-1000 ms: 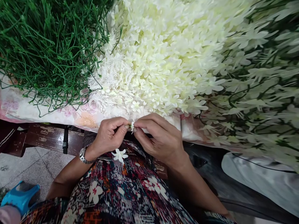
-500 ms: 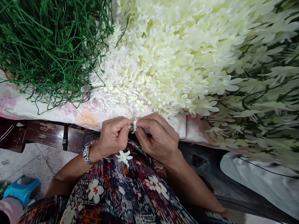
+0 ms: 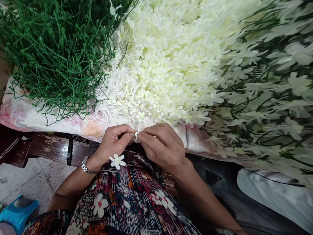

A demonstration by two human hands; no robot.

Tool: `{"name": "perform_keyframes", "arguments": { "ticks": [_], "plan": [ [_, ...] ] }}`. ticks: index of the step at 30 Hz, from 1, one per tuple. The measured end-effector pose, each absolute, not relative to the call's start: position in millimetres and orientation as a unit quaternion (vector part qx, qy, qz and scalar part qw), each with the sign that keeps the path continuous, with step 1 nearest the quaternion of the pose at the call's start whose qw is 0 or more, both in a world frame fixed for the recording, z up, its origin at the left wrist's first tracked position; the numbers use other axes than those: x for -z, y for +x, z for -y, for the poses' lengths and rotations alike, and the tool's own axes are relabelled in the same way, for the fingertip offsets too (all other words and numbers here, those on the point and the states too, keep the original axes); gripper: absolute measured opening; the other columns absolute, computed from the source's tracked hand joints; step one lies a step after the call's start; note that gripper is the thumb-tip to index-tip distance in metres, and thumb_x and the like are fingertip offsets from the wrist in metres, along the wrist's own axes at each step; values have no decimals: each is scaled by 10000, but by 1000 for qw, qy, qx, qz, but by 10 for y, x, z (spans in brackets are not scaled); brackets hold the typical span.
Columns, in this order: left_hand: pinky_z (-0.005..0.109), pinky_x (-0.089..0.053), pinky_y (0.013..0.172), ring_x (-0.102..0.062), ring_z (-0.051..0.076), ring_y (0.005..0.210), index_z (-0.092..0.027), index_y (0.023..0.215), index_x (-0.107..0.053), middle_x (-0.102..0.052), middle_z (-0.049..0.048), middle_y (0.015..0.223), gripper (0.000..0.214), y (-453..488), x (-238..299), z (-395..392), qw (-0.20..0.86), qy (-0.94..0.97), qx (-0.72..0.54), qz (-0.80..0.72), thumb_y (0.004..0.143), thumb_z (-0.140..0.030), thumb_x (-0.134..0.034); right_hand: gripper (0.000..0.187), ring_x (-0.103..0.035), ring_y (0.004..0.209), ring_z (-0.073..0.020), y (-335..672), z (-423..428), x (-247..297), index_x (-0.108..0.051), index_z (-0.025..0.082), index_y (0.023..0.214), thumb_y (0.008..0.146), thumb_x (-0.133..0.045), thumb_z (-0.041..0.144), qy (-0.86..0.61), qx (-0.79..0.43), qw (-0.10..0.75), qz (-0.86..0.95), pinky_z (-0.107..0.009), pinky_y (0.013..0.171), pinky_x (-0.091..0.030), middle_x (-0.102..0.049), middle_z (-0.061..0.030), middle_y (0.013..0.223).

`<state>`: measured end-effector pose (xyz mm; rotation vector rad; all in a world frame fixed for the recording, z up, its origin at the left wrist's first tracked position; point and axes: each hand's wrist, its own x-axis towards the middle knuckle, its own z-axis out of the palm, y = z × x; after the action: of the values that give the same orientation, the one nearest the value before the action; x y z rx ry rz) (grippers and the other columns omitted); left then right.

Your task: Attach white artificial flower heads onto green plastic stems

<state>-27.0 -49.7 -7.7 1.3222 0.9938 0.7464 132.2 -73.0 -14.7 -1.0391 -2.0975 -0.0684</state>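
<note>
My left hand (image 3: 112, 142) and my right hand (image 3: 162, 146) meet over my lap, fingertips pinched together on a small white artificial flower piece (image 3: 136, 136). A finished white flower (image 3: 117, 161) hangs below my left hand, seemingly on a stem held in that fist. A metal watch (image 3: 86, 166) sits on my left wrist. Just beyond the hands lies a large heap of loose cream flower heads (image 3: 171, 58) with a cluster of thin white stamens (image 3: 114, 88) at its left edge.
A heap of green plastic stems (image 3: 56, 49) fills the upper left on a floral cloth (image 3: 29, 114). Assembled flower sprays (image 3: 269, 98) cover the right. A dark wooden table edge (image 3: 51, 148), a white bag (image 3: 276, 192) and a blue sandal (image 3: 17, 210) lie below.
The view shifted slightly; both hands stay pinched together on the small flower piece, with slight finger movement. The hanging flower swung a little left.
</note>
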Motion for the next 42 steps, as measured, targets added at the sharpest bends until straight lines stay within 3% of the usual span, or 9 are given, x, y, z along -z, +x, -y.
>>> {"name": "perform_keyframes", "arguments": {
  "ticks": [14, 33, 42],
  "plan": [
    [172, -425, 511, -491, 65, 520, -145, 728, -644, -548, -13, 574, 86, -277, 130, 564, 659, 470, -407, -423, 706, -221, -610, 279, -526, 704, -129, 1267, 764, 109, -513, 172, 928, 675, -594, 90, -446, -81, 446, 771, -275, 599, -475, -558, -31, 771],
    [175, -406, 499, -504, 70, 512, -118, 684, -618, -568, -1, 565, 117, -201, 185, 545, 436, 661, -428, -435, 734, -106, -512, 181, -503, 654, -115, 1196, 676, 222, -488, 153, 820, 693, -535, 33, -449, -95, 444, 770, -239, 548, -460, -524, -33, 700],
    [195, -440, 538, -531, 92, 554, -144, 722, -624, -593, 9, 609, 142, -239, 141, 527, 487, 635, -391, -454, 771, -165, -492, 144, -504, 671, -119, 1182, 635, 139, -506, 154, 827, 724, -517, 55, -451, -119, 423, 777, -257, 568, -469, -536, -36, 712]
  ]
}}
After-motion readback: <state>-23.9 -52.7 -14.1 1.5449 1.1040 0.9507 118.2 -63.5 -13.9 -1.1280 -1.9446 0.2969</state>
